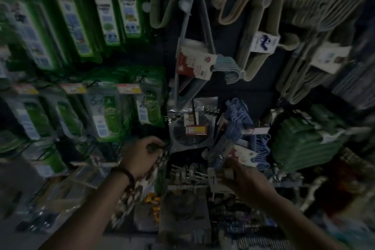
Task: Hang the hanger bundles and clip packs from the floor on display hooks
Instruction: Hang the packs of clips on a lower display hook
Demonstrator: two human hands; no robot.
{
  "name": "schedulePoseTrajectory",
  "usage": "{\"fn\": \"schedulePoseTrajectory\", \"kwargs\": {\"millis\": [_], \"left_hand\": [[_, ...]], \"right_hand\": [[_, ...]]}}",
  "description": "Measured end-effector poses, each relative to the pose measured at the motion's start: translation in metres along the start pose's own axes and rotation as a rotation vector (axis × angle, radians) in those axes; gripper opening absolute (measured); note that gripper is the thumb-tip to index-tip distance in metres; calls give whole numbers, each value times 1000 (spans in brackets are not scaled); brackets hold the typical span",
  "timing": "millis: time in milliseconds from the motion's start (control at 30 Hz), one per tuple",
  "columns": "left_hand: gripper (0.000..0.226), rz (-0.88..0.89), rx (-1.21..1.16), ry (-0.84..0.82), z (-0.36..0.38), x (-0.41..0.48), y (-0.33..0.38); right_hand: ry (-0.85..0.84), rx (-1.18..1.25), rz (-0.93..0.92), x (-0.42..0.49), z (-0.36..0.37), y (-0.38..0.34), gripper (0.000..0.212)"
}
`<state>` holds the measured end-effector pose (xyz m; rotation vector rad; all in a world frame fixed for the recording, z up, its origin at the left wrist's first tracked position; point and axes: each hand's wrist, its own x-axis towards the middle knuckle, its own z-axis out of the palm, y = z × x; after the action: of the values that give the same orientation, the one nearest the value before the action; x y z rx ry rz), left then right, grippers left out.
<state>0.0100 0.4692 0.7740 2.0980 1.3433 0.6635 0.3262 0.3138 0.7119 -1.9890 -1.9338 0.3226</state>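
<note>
The picture is dark and blurred. My left hand [142, 156] curls round a small dark object at the edge of a clip pack [190, 128] hanging from a display hook. My right hand [243, 178] grips a bundle of blue hangers [229, 148] with a white and red card label, held low in front of the display wall. More blue hangers [261, 144] hang just right of it. Several packs of metal clips [186, 170] sit between my two hands.
Green packaged goods [109, 115] fill the hooks on the left. Beige and grey hanger bundles [261, 42] hang at the upper right. A green hanger stack [304, 140] sits at the right. Loose packs [182, 215] lie low in the middle.
</note>
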Motion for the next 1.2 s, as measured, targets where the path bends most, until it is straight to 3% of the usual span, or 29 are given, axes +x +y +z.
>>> {"fn": "schedulePoseTrajectory", "kwargs": {"millis": [100,233,367,467,633,767,1033,1200], "left_hand": [[26,-4,106,-173,13,40,19],[38,-68,173,-236,27,81,34],[37,-54,222,-349,43,107,39],[24,15,108,-305,47,116,31],[23,96,40,-158,54,118,22],[43,76,166,23,54,130,38],[34,295,546,-52,19,143,61],[28,339,607,-5,16,148,67]], "right_hand": [[-21,-193,-53,16,-6,22,66],[43,-289,-241,48,-8,46,52],[167,-379,-299,82,4,63,48],[170,-288,-332,103,9,69,37],[185,-215,-344,130,19,65,26],[273,-199,-376,138,18,56,24],[324,-153,-369,159,16,51,19],[486,-181,-366,171,30,52,34]]}}
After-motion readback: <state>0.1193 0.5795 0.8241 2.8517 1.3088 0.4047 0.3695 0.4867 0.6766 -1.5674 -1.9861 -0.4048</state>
